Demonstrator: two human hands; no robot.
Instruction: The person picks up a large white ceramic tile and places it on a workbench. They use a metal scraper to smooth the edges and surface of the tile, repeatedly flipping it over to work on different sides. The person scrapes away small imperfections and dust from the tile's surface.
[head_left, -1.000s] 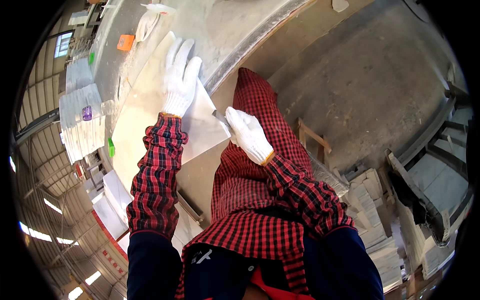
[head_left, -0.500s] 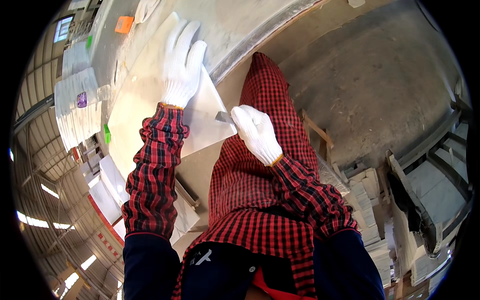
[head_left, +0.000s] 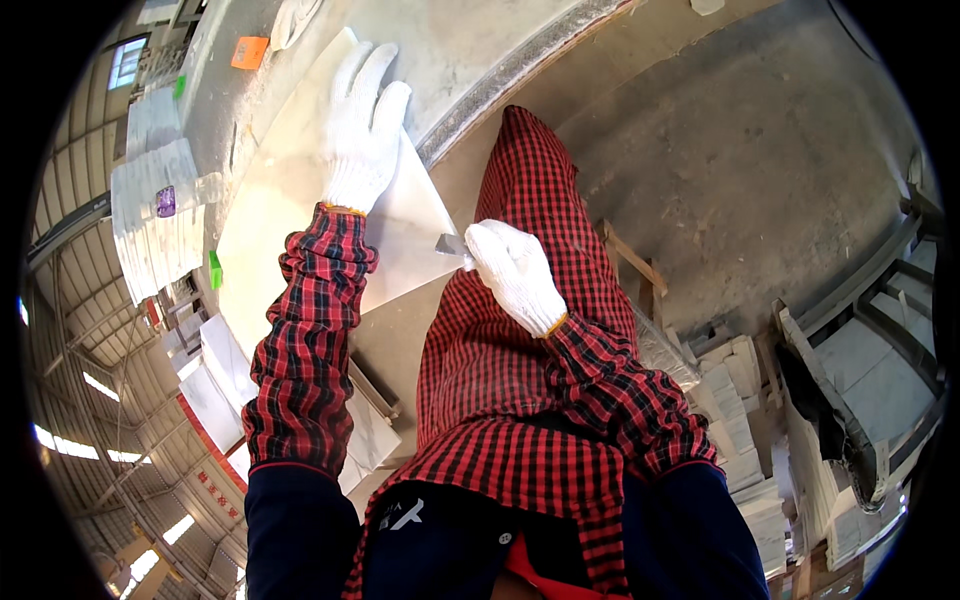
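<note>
A pale, smooth stone slab (head_left: 408, 235) lies on the work table (head_left: 450, 50), its near right corner jutting past the edge. My left hand (head_left: 365, 130), in a white knit glove, rests flat on the slab with fingers stretched apart. In my right hand (head_left: 513, 272), gloved the same way, is a scraper (head_left: 452, 245) with a short flat metal blade. The blade is at the slab's near right corner; its handle is hidden in my closed fingers.
An orange block (head_left: 248, 52) and a white glove (head_left: 294, 20) lie at the table's far left. Stacked pale slabs (head_left: 158, 220) stand to the left. On the right are stone pieces (head_left: 735, 400), a wooden brace (head_left: 640, 265) and a rack of slabs (head_left: 880, 370).
My right hand and the scraper have shifted slightly nearer along the slab's corner. My left hand stays in nearly the same place.
</note>
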